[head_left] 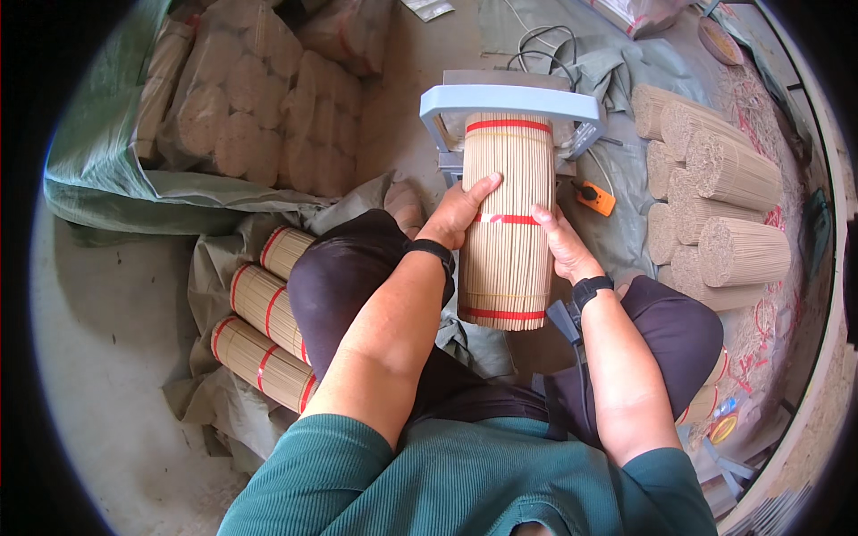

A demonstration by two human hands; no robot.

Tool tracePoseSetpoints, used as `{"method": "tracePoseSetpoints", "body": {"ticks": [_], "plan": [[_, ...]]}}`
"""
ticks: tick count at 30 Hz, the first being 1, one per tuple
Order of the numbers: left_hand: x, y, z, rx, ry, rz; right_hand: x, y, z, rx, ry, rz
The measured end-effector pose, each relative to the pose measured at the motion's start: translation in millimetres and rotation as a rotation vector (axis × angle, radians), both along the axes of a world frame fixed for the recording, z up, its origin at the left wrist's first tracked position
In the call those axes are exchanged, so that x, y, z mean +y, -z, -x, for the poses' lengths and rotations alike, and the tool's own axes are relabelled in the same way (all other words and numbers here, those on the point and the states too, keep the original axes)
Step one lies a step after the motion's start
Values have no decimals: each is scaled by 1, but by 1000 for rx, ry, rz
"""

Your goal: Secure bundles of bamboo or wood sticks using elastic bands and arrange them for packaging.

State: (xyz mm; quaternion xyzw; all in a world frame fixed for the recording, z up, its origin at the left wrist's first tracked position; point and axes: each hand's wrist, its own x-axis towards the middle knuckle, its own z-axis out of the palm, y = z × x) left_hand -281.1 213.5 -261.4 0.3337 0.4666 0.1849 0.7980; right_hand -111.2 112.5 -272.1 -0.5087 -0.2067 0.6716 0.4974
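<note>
Between my two hands is a thick round bundle of thin wooden sticks (508, 268), bound with red bands at its far end, middle and near end. My left hand (460, 213) is closed on its left side, thumb lying on top near the middle band. On the right side, my right hand (567, 243) grips it slightly lower, thumb by the same band. The bundle's far end lies under the light blue arched frame (511, 100) of a grey machine. The undersides of the bundle and most of my fingers are hidden. A black band circles each wrist.
Several red-banded stick bundles (264, 362) lie left of my knee. Unbanded bundles (715, 210) are stacked at right. An orange power socket (595, 198) sits beside the machine, near cables. A green sack (107, 134) with plastic-wrapped bundles (237, 103) stands far left. Red scraps litter the right side.
</note>
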Motion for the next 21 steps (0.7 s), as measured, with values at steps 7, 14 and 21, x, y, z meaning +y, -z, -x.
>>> {"method": "tracePoseSetpoints", "body": {"ticks": [7,14,21], "plan": [[0,-2,0,11,10,-8,1,3,-1,24,-11,-23],[1,0,-1,8,-24,23,0,-4,0,9,-2,-21],[-6,-27,3,-11,53,111,-17,-25,10,-22,38,-38]]}}
